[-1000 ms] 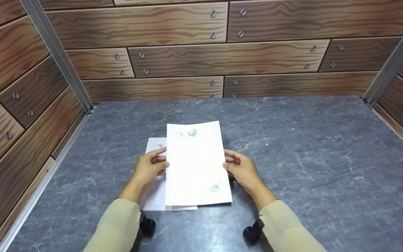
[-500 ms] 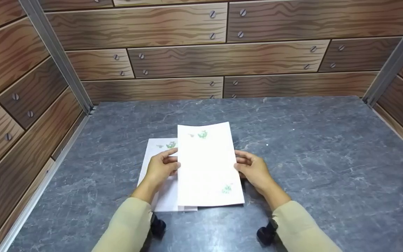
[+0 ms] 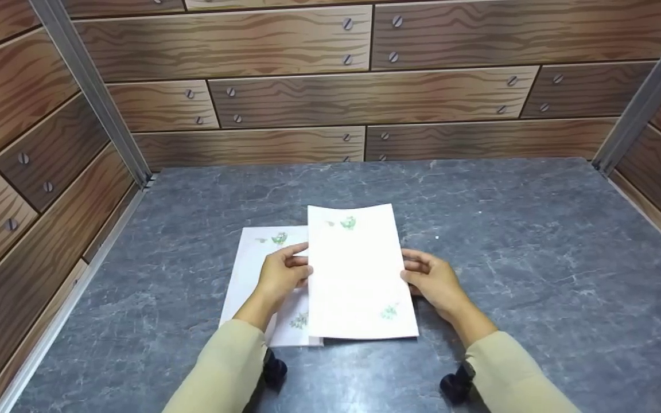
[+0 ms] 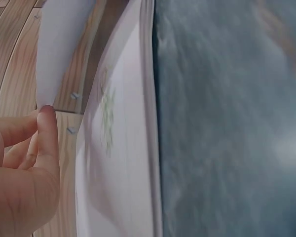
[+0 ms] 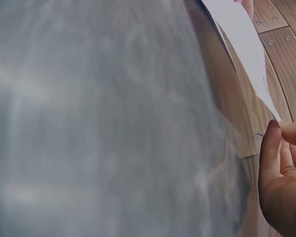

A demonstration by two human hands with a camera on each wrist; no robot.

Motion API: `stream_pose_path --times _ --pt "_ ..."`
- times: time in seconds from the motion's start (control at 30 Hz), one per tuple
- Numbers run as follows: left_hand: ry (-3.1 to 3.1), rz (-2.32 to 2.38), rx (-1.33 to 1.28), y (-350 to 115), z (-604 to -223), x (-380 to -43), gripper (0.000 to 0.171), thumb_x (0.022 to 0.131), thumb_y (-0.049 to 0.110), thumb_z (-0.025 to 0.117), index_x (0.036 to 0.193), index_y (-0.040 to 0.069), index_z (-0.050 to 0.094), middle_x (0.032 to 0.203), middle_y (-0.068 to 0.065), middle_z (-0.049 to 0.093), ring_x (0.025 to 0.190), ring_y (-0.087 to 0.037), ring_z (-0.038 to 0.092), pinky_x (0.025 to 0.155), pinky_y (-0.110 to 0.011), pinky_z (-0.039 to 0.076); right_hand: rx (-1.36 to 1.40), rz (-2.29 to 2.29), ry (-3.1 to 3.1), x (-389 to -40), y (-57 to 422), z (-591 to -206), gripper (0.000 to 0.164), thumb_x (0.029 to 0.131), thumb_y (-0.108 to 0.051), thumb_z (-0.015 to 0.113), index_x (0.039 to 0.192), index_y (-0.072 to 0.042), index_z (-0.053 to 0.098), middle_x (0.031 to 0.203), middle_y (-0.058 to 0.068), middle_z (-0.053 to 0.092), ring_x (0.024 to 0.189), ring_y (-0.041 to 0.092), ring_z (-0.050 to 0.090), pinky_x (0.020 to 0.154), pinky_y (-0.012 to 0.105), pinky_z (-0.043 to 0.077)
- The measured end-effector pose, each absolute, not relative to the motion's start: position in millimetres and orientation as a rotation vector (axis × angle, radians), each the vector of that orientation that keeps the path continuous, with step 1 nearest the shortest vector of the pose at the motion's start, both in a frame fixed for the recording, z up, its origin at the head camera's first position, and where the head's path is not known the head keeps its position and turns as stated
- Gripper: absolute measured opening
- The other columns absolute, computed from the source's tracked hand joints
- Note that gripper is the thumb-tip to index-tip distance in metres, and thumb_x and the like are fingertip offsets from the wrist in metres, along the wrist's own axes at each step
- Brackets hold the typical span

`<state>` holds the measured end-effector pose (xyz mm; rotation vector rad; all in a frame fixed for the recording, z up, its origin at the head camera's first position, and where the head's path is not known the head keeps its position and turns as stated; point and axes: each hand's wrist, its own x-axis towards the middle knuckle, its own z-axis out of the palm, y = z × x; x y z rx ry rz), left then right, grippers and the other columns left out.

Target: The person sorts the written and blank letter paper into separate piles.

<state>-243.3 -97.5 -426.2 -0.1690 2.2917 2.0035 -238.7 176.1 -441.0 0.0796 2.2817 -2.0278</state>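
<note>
A white sheet of paper point(image 3: 353, 269) with small green prints near its top and lower right is held up by both hands. My left hand point(image 3: 280, 278) pinches its left edge between thumb and fingers. On the opposite edge, my right hand point(image 3: 432, 282) pinches it the same way. Below and to the left lies a stack of similar printed paper point(image 3: 250, 264), partly covered by the held sheet and my left hand. In the left wrist view the stack's layered edge point(image 4: 150, 98) shows, with the lifted sheet point(image 4: 61, 49) apart from it.
A dark grey marbled tabletop point(image 3: 537, 275) spreads around the paper. Wood-plank-patterned panels point(image 3: 284, 103) stand behind it and on both sides, with grey metal posts point(image 3: 92, 86) at the back corners. Black wrist devices point(image 3: 457, 385) hang under the sleeves.
Both hands have moved to the right with the sheet between them. More of the stack beneath now shows on the left, including its green prints.
</note>
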Motion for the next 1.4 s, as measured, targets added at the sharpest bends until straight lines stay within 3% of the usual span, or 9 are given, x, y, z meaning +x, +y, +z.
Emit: stream_pose_path --times 1.4 --pt "2.434 1.75 -0.145 -54.0 -433.5 -248.3 0.045 0.084 -0.009 0.065 0.128 -0.004 0.056 0.088 -0.009 0.063 0.073 -0.016 0.063 0.065 -0.026 0.056 0.083 -1.823 2.446 -231.5 214.9 -440.6 0.045 0.09 0.004 0.06 0.133 0.008 0.049 0.11 0.018 0.062 0.083 0.016 0.064 0.067 0.029 0.056"
